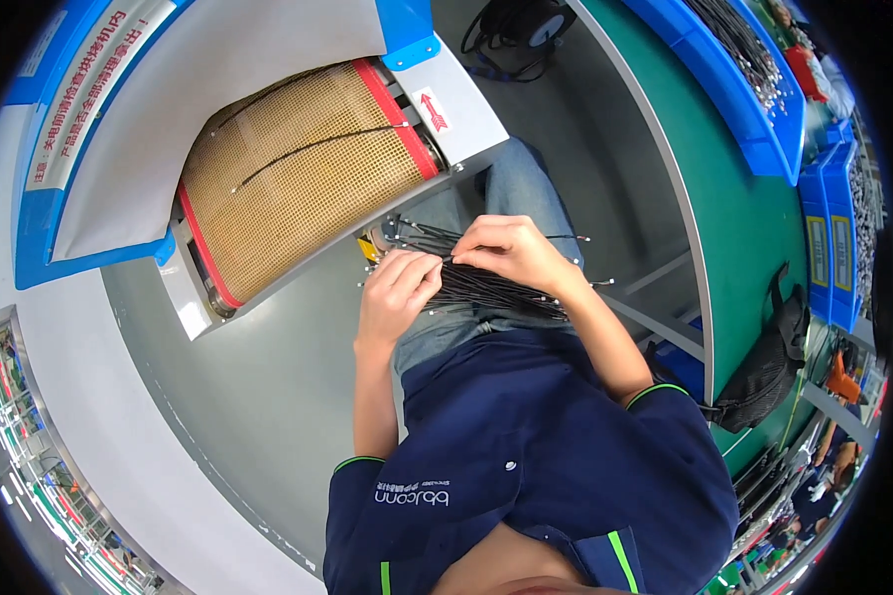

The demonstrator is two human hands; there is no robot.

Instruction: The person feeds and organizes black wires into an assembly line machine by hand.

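Note:
A bundle of thin black cables (486, 292) with small pale end connectors lies across my lap. Over its far side, my left hand (402, 285) and my right hand (507, 248) are close together. Each has its fingertips pinched, and a dark cable seems to run between them; the exact grip is partly hidden by the fingers. Ahead and to the left, a single black cable (308, 151) rests on the tan mesh conveyor belt (298, 213), which has red edges. Another dark cable lies further back on the belt, near the machine's hood.
The blue and white machine hood (208, 79) arches over the belt. On the right stands a green-topped table (734, 238) with blue bins (764, 129) of cables and small parts, plus a black bag (769, 357). A black cable coil (516, 35) sits beyond the machine. Other people are far right.

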